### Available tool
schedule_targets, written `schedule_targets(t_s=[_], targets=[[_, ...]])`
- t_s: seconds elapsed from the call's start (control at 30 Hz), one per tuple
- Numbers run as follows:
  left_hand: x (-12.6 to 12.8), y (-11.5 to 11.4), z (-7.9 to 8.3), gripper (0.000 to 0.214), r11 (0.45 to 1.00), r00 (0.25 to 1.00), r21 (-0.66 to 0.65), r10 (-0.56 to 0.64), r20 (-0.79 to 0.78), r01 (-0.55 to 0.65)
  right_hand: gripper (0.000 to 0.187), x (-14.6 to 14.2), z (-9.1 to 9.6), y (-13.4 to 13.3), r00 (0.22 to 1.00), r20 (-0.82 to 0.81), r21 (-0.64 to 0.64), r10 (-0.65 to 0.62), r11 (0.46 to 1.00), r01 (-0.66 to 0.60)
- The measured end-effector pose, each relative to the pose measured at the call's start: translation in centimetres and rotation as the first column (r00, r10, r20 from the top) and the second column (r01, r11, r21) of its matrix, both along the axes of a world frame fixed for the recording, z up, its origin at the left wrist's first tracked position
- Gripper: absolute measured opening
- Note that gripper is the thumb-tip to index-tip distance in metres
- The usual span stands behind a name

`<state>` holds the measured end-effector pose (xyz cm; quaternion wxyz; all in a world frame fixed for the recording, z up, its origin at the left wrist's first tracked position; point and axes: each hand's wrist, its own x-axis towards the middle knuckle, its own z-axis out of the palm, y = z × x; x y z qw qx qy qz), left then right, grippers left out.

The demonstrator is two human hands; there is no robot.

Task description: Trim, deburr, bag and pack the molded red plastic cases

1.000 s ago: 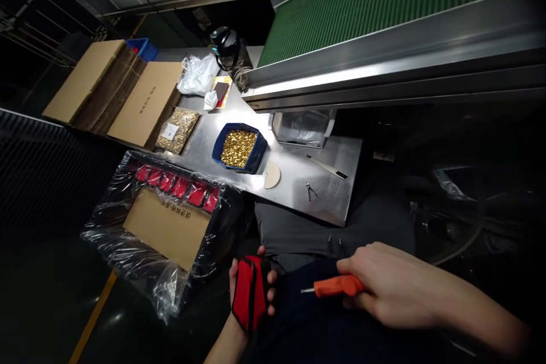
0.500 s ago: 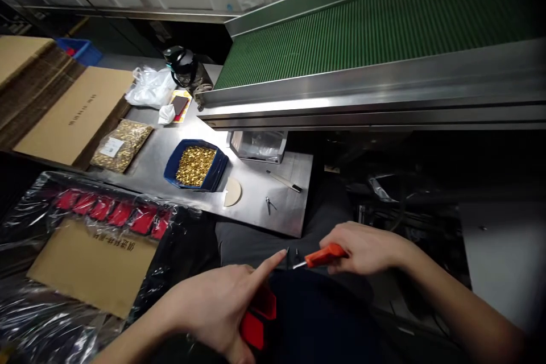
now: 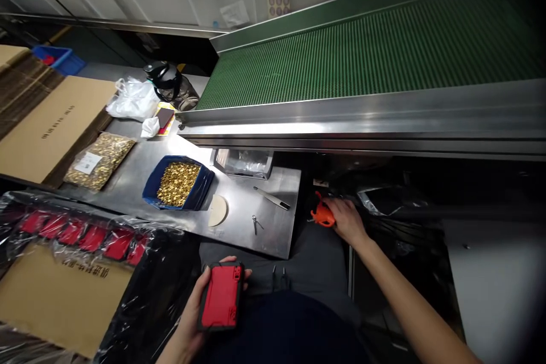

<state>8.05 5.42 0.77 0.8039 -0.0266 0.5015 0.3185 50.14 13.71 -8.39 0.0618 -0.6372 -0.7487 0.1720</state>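
Note:
My left hand is closed around a red and black phone case, its red back turned up toward me above my lap. The thumb lies along its left edge and fingertips show at the right edge. Over my right thigh, my right hand has its fingers closed on orange-handled nippers; the jaws are hardly visible. Two dark cord ends lie on my lap between the hands.
A metal bench holds a blue bin of gold-coloured parts, a round pale pad and a knife-like tool. A green conveyor rises above it. At left, a plastic-lined box holds several red cases.
My right hand has moved the nippers away from my left hand, up toward my right thigh. My left hand has turned the phone case so its back faces up.

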Motion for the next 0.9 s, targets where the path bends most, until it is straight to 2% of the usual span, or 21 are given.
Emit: schedule_targets(t_s=[0.07,0.13,0.17,0.23,0.3,0.37,0.47,0.53,0.6,0.67,0.73,0.8,0.9], targets=[[0.7,-0.4,0.0,0.080,0.999,1.000,-0.025,0.020,-0.022,-0.020,0.034,-1.1,-2.1,1.9,0.996,0.002,0.009,-0.088,0.996,0.088],[0.8,-0.4,0.2,0.083,0.999,0.998,-0.019,0.050,-0.038,-0.051,0.032,-2.1,-3.7,3.4,0.965,0.024,0.031,-0.261,0.965,0.261],[0.7,-0.4,0.4,0.084,0.998,0.997,-0.013,0.067,-0.048,-0.068,0.034,-2.6,-4.4,4.0,0.929,0.038,0.045,-0.368,0.929,0.366],[0.3,-0.4,0.6,0.084,0.996,0.993,-0.007,0.093,-0.070,-0.093,0.040,-3.2,-5.5,4.6,0.820,0.061,0.054,-0.569,0.822,0.566],[0.0,-0.4,0.8,0.084,0.994,0.991,-0.014,0.103,-0.082,-0.105,0.044,-3.5,-6.3,4.7,0.706,0.082,0.014,-0.704,0.709,0.705],[-0.1,-0.2,0.8,0.082,0.994,0.992,-0.017,0.105,-0.071,-0.106,0.045,-3.6,-6.6,4.4,0.630,0.108,-0.060,-0.769,0.627,0.776],[0.3,0.9,0.7,0.074,0.995,0.993,0.014,0.101,-0.057,-0.100,0.039,-3.8,-6.0,3.1,0.605,0.150,-0.175,-0.782,0.582,0.794],[0.7,2.2,0.4,0.066,0.995,0.992,0.081,0.060,-0.111,-0.052,0.036,-3.9,-4.7,1.6,0.635,0.178,-0.252,-0.752,0.589,0.768],[1.1,4.0,-0.4,0.061,0.981,0.959,0.188,0.004,-0.283,0.051,0.034,-3.9,-2.5,-0.2,0.688,0.210,-0.334,-0.694,0.611,0.718],[1.5,5.9,-1.7,0.060,0.948,0.866,0.282,0.015,-0.500,0.147,0.035,-4.1,0.5,-1.6,0.756,0.228,-0.418,-0.613,0.640,0.645],[1.7,7.6,-3.2,0.056,0.923,0.777,0.338,0.076,-0.624,0.182,0.038,-4.9,4.1,-2.0,0.842,0.186,-0.490,-0.507,0.695,0.527],[1.8,8.8,-4.5,0.051,0.897,0.705,0.372,0.104,-0.701,0.238,0.039,-7.2,7.9,-1.1,0.928,0.048,-0.515,-0.370,0.787,0.341],[1.7,9.5,-5.4,0.046,0.840,0.614,0.401,0.107,-0.782,0.365,0.038,-13.3,12.1,2.7,0.971,-0.187,-0.402,-0.147,0.914,0.061]])
